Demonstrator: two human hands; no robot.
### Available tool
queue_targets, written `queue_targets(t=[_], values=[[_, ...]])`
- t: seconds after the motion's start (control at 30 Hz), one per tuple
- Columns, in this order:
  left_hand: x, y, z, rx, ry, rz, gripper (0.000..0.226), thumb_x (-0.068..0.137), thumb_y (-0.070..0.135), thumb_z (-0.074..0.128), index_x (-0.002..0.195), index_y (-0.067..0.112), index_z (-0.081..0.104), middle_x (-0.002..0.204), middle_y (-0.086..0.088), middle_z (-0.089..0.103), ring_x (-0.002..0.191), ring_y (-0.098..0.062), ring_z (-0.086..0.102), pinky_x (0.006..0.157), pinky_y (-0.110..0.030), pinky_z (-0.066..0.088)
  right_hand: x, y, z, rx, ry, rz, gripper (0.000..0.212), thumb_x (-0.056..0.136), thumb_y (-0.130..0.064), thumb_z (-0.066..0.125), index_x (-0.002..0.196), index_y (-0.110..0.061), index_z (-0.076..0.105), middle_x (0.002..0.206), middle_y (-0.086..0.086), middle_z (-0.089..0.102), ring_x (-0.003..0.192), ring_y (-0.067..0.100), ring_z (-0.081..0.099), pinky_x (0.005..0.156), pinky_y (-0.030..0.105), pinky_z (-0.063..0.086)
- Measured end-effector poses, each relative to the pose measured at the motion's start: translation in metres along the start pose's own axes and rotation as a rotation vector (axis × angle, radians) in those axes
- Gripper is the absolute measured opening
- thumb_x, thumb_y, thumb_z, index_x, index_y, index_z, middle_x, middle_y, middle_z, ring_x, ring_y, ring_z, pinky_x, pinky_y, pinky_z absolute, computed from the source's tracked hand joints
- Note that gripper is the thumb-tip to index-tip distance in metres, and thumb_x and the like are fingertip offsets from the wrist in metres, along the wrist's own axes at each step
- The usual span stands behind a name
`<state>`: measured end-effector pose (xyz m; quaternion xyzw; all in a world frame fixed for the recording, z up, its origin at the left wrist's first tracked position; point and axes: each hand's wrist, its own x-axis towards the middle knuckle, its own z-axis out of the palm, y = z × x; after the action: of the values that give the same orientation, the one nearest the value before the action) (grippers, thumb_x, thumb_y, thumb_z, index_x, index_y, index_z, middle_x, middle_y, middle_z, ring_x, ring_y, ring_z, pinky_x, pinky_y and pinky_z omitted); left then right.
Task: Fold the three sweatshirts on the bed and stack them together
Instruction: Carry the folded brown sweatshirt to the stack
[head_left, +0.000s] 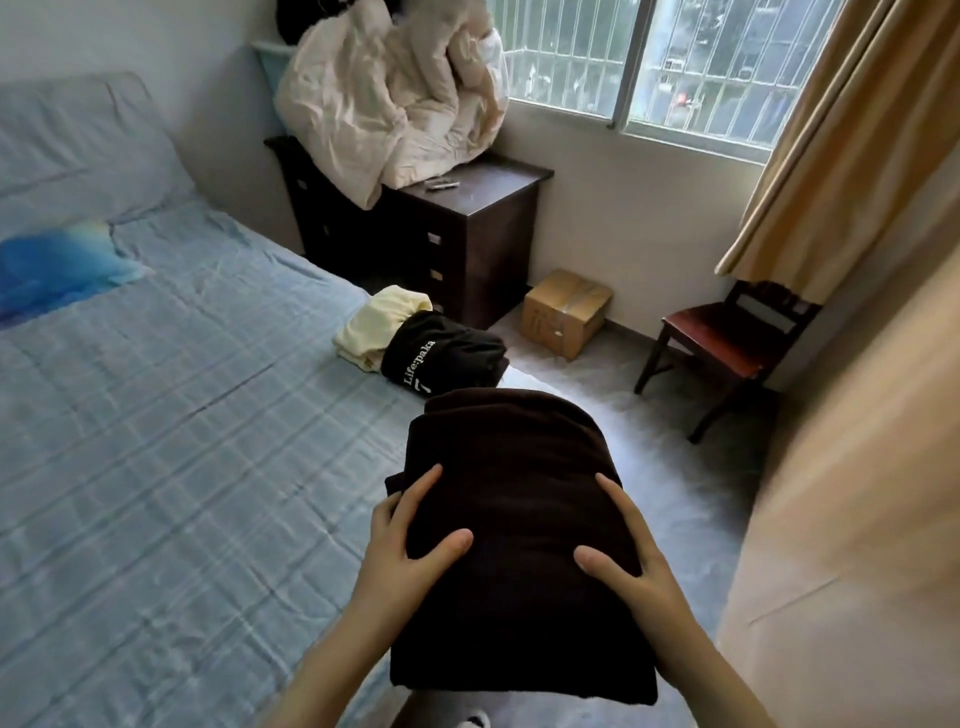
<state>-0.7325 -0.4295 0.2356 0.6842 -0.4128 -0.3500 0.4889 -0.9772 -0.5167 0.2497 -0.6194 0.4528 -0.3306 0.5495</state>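
A folded dark brown sweatshirt (514, 499) is held up in front of me, over the bed's right edge. My left hand (410, 540) grips its left side and my right hand (628, 551) its right side, thumbs on top. Farther along the bed's edge lies a folded black sweatshirt (447, 353) with white lettering. It rests partly on a folded pale yellow sweatshirt (374, 322).
The bed (171, 415) has a light blue checked sheet and a blue pillow (57, 265). A dark dresser (467, 234) with a heaped cream duvet (389, 98) stands by the window. A cardboard box (566, 312) and a wooden chair (727, 343) stand on the floor.
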Motion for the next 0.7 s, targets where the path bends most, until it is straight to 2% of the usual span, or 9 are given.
queue_targets(t=[0.1, 0.27, 0.37, 0.53, 0.6, 0.67, 0.7], values=[[0.053, -0.003, 0.033, -0.005, 0.02, -0.022, 0.076, 0.057, 0.074, 0.065, 0.127, 0.074, 0.035, 0.139, 0.01, 0.035, 0.119, 0.007, 0.04, 0.095, -0.018, 0.035, 0.06, 0.015, -0.027, 0.007, -0.029, 0.015, 0.081, 0.064, -0.063, 0.076, 0.136, -0.066, 0.04, 0.124, -0.049, 0.045, 0.11, -0.02, 0.051, 0.076, 0.003, 0.048], [0.156, -0.017, 0.086, -0.05, 0.085, -0.088, 0.076, 0.059, 0.073, 0.066, 0.127, 0.075, 0.033, 0.141, 0.011, 0.032, 0.125, -0.005, 0.041, 0.098, -0.025, 0.035, 0.188, 0.034, -0.064, -0.038, -0.098, 0.003, 0.081, 0.061, -0.062, 0.078, 0.135, -0.064, 0.043, 0.129, -0.047, 0.046, 0.114, -0.018, 0.052, 0.08, 0.007, 0.05], [0.22, -0.025, 0.11, -0.082, 0.126, -0.126, 0.07, 0.071, 0.06, 0.074, 0.126, 0.075, 0.033, 0.144, 0.008, 0.031, 0.131, -0.011, 0.039, 0.103, -0.028, 0.034, 0.269, 0.043, -0.079, -0.062, -0.166, 0.026, 0.082, 0.06, -0.061, 0.078, 0.134, -0.065, 0.044, 0.128, -0.047, 0.047, 0.115, -0.018, 0.052, 0.079, 0.005, 0.049], [0.298, -0.022, 0.139, -0.096, 0.273, -0.203, 0.069, 0.073, 0.062, 0.071, 0.126, 0.077, 0.03, 0.149, 0.004, 0.027, 0.134, -0.015, 0.038, 0.105, -0.028, 0.033, 0.394, 0.047, -0.095, -0.125, -0.353, 0.059, 0.083, 0.062, -0.06, 0.078, 0.136, -0.065, 0.042, 0.13, -0.047, 0.046, 0.117, -0.018, 0.051, 0.086, 0.012, 0.048], [0.317, -0.024, 0.152, -0.096, 0.341, -0.244, 0.07, 0.073, 0.062, 0.071, 0.126, 0.077, 0.029, 0.151, 0.003, 0.025, 0.136, -0.018, 0.036, 0.108, -0.033, 0.034, 0.437, 0.05, -0.096, -0.147, -0.45, 0.073, 0.082, 0.064, -0.058, 0.078, 0.137, -0.063, 0.042, 0.133, -0.046, 0.045, 0.12, -0.017, 0.049, 0.09, 0.015, 0.046], [0.334, -0.029, 0.166, -0.104, 0.423, -0.29, 0.073, 0.065, 0.072, 0.065, 0.128, 0.076, 0.029, 0.151, 0.006, 0.023, 0.136, -0.016, 0.034, 0.11, -0.037, 0.034, 0.477, 0.058, -0.095, -0.171, -0.545, 0.086, 0.081, 0.066, -0.056, 0.078, 0.139, -0.061, 0.042, 0.136, -0.045, 0.045, 0.122, -0.016, 0.049, 0.089, 0.009, 0.047], [0.344, -0.034, 0.175, -0.112, 0.47, -0.306, 0.073, 0.064, 0.074, 0.062, 0.129, 0.075, 0.029, 0.15, 0.009, 0.023, 0.134, -0.011, 0.033, 0.109, -0.034, 0.033, 0.497, 0.064, -0.093, -0.188, -0.593, 0.097, 0.081, 0.067, -0.055, 0.078, 0.139, -0.06, 0.042, 0.137, -0.044, 0.044, 0.123, -0.015, 0.049, 0.088, 0.006, 0.046]])
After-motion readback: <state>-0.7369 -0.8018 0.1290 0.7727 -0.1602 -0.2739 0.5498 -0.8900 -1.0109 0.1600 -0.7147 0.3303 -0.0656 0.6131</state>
